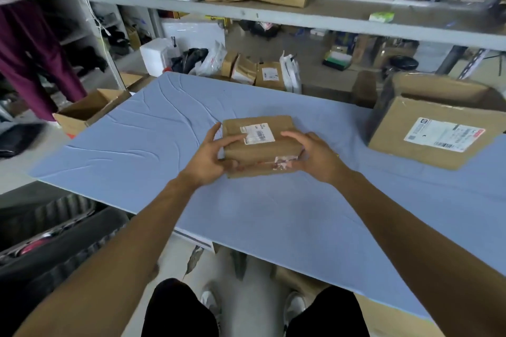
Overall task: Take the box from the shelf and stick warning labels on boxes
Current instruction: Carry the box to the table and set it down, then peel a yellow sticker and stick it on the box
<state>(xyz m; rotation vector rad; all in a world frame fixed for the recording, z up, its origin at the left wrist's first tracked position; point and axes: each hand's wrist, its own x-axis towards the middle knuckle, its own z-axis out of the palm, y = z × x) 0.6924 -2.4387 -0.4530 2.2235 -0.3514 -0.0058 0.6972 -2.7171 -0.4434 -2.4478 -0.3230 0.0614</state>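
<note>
Gripping small box [260, 145] flat w/ left hand [208, 157] & right hand [315, 157], long axis left-right, label up.

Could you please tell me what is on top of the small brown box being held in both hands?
The small box carries a white shipping label on top; the left hand's thumb covers its near edge. Its underside and contents are hidden.

Brown box, blue table
You see a brown box [260, 145] with a white label [257, 133], a plain light-blue table [153, 145], and a grey shelf [301, 15].
</note>
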